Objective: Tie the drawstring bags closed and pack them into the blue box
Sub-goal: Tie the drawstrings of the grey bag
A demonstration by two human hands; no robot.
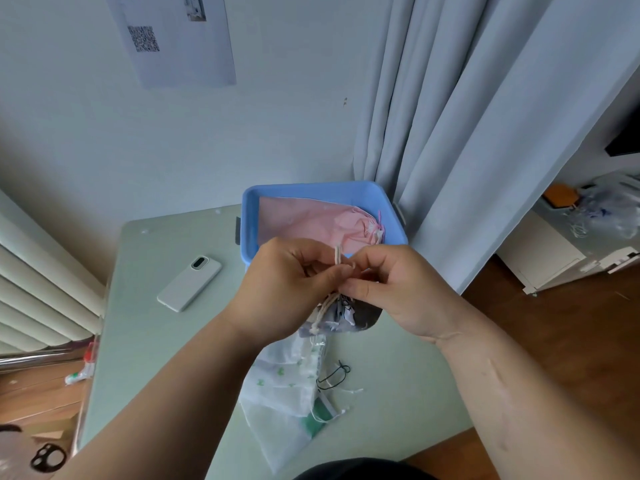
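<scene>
My left hand and my right hand meet above the table's middle, and both pinch the cream drawstring of a grey patterned bag that hangs just below them. A loop of the cord sticks up between my fingertips. Behind my hands stands the blue box, with a pink drawstring bag lying inside it. On the table below the grey bag lie white bags with green print, and a thin black cord lies beside them.
A white phone lies on the pale green table left of the box. Grey curtains hang at the right and a radiator stands at the left. Wooden floor shows on both sides.
</scene>
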